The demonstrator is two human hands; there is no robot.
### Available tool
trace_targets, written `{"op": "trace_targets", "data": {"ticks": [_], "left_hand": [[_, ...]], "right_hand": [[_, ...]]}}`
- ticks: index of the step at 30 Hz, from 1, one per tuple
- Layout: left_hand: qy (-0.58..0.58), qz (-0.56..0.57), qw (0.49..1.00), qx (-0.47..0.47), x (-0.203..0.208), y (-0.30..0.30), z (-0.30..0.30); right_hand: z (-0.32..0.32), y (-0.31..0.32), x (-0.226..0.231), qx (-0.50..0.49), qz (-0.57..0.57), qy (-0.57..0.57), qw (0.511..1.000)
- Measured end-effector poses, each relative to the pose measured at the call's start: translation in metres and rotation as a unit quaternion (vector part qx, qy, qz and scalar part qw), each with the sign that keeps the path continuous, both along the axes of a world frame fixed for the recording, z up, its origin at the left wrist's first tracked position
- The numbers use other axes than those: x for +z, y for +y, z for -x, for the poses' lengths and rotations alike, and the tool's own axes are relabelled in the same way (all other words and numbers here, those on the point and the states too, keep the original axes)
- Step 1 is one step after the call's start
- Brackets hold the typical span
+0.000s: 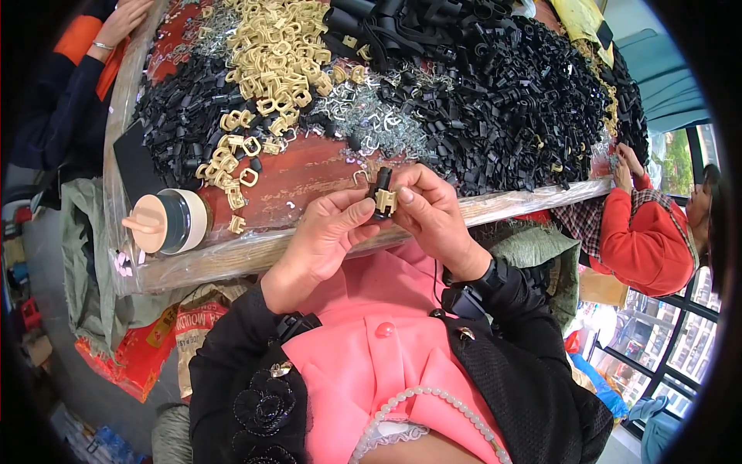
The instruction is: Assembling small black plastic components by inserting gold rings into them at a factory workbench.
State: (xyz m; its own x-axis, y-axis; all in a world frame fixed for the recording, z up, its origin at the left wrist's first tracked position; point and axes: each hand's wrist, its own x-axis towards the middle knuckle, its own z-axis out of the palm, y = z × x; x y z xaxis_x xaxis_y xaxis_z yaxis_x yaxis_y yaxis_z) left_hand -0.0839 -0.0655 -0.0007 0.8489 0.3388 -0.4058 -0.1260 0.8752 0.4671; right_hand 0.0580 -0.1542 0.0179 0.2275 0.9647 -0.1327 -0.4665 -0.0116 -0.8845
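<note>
Over the table's near edge, both hands hold one small assembly between them. It is a black plastic piece (383, 179) with a tan plastic clip (386, 203) around its lower part. My left hand (328, 232) pinches it from the left with thumb and fingers. From the right, my right hand (434, 216) grips it, thumb and forefinger at the tan clip. Loose tan clips (278, 62) lie heaped on the table beyond my left hand. Bright metal wire loops (363, 116) are piled straight ahead.
Black plastic parts (495, 108) cover much of the red table (309, 174), which has a wooden rim (209, 267). A lidded jar (182, 220) stands at the near left corner. Co-workers' arms rest at the far left (116, 31) and right (630, 174). Sacks (85, 255) stand below.
</note>
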Motion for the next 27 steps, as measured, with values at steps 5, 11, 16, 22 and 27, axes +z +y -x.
{"op": "trace_targets", "data": {"ticks": [5,11,16,22,27], "left_hand": [[-0.002,0.000,1.000,0.002,-0.003,-0.001,0.003],[-0.006,0.021,1.000,0.005,-0.004,0.005,0.002],[-0.003,0.046,0.999,-0.007,-0.007,0.008,0.001],[-0.005,0.029,0.999,-0.013,-0.006,0.009,-0.001],[0.000,0.017,1.000,-0.008,-0.005,0.004,-0.001]], "right_hand": [[0.002,0.000,-0.004,0.019,0.007,0.036,0.999],[0.001,0.007,-0.006,0.029,0.041,0.064,0.997],[-0.003,0.010,-0.014,0.033,0.024,0.183,0.982],[-0.007,0.008,-0.015,0.060,0.015,0.195,0.979],[-0.002,0.003,-0.011,0.048,0.040,0.164,0.984]]}}
